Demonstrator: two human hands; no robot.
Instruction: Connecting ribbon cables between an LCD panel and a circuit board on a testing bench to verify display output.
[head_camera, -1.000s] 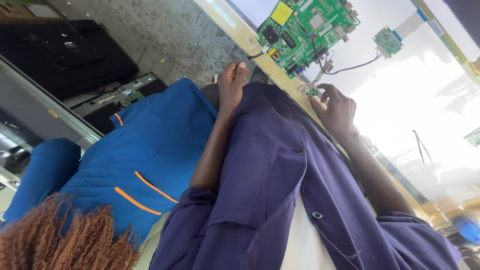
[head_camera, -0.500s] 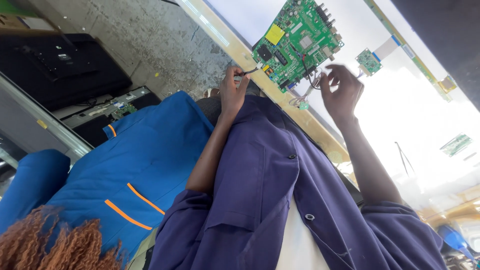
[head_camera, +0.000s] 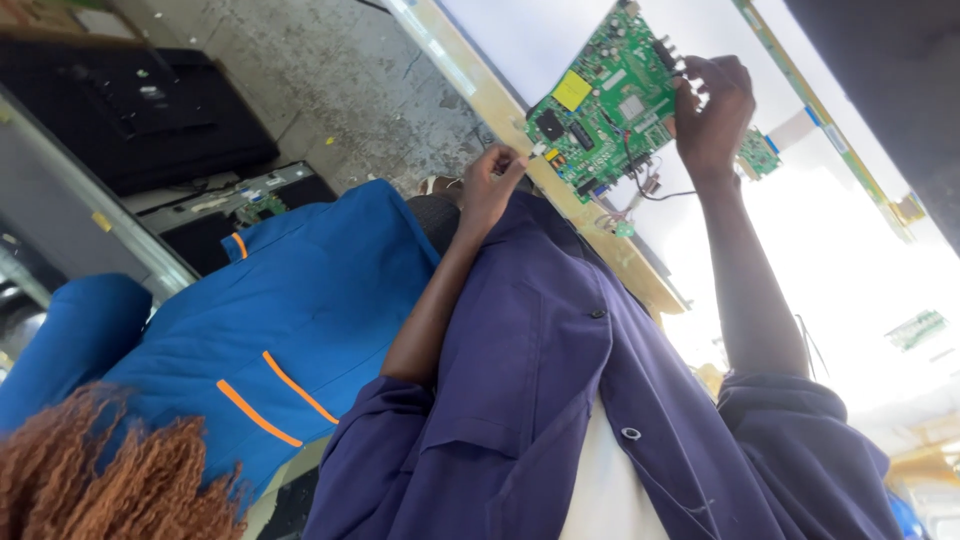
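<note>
Right hand (head_camera: 712, 105) is up on the far edge of the green circuit board (head_camera: 608, 105), fingers curled over the connector side and gripping it; the board lies tilted on a bright white panel (head_camera: 850, 250), just inside the panel's pale yellowish frame (head_camera: 590, 235). Left hand (head_camera: 488, 185) sits at the board's near corner, fingertips pinched narrow on something small and pale at the edge; what exactly it pinches, I cannot tell. Thin wires (head_camera: 640, 195) trail off the board's lower side; a small green board (head_camera: 757, 153) lies just beyond the right wrist, joined to a flat ribbon. Both arms come out of dark purple sleeves; beside them, on the left, a person in a blue jacket with orange stripes (head_camera: 290, 310), curly reddish hair (head_camera: 110, 480) low in the corner; a dark casing (head_camera: 140, 120) rests on the grey floor behind.
</note>
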